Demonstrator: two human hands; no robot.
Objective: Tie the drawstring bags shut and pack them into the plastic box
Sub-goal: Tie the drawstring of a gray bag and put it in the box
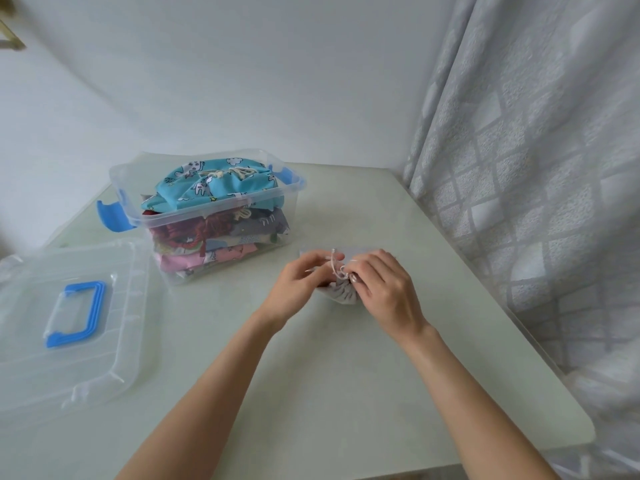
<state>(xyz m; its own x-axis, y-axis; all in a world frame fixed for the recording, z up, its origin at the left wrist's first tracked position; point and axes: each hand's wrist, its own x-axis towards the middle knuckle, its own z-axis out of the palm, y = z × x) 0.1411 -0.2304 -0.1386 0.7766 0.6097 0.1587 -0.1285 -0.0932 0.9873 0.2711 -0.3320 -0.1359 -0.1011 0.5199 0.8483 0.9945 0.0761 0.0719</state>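
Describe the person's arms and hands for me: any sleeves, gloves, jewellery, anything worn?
Both forearms are bare as far as the view shows, with no sleeves in sight. The left hand and right hand wear no gloves; no watch, bracelet or ring is visible. The right hand's fingernails look pale and glossy; more detail is too small to tell.

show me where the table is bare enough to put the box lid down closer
Bare table lies between the lid and the forearms, and right of the right hand toward the curtain. It is crowded between the box and the grey bag.
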